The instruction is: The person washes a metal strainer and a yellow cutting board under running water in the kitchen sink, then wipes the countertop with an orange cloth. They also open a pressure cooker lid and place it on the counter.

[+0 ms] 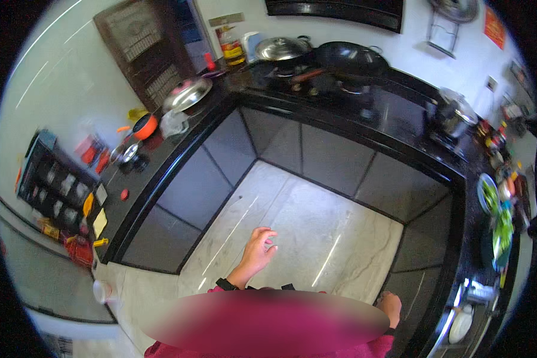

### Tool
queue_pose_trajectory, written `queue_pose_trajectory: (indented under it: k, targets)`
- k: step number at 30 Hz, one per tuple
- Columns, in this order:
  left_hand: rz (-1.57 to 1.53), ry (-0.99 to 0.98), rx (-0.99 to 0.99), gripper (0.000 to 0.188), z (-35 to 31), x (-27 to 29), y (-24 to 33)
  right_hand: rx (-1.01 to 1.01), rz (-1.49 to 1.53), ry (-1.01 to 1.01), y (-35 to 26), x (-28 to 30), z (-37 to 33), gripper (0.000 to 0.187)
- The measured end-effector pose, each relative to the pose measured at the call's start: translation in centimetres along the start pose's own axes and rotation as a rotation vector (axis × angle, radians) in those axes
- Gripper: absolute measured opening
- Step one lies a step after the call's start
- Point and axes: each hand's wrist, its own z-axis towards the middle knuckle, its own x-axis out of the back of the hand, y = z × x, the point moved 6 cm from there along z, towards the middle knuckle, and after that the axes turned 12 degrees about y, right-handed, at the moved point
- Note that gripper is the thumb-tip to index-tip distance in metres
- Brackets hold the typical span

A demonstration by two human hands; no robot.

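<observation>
My left hand (258, 252) is held out over the pale marble floor (286, 209). Its fingers curve loosely with the thumb apart, and nothing shows between them. A dark band circles that wrist, below a dark red sleeve. Lower right, my right hand (391, 308) hangs beside the grey cabinet fronts (416, 253) under the right counter. Blur and the angle hide most of its fingers, so its grip is unclear. Neither hand visibly touches a worktop.
A black counter (394, 113) wraps around three sides. At the back sit a wok (352, 59) and a lidded pan (282, 49). A steel pot (453, 113) stands back right. Green vegetables (502, 230) lie near the sink at right; an orange pan (144, 126) is at left.
</observation>
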Motion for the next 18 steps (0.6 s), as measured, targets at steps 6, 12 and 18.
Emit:
queue_pose_trajectory:
  k: [6,12,18]
  targets:
    - [0.149,0.21,0.103,0.035,-0.6,4.7,-4.8,0.231,-0.012,-0.072,-5.8,-1.4,9.8,0.024]
    - [-0.02,0.298,0.226,0.036,1.2,10.2,-13.3,0.478,0.073,0.122,-19.2,-0.7,12.7,0.015]
    - [-0.053,0.187,0.098,0.029,8.1,15.7,-20.5,0.433,0.066,0.001,-32.1,0.4,12.7,0.015]
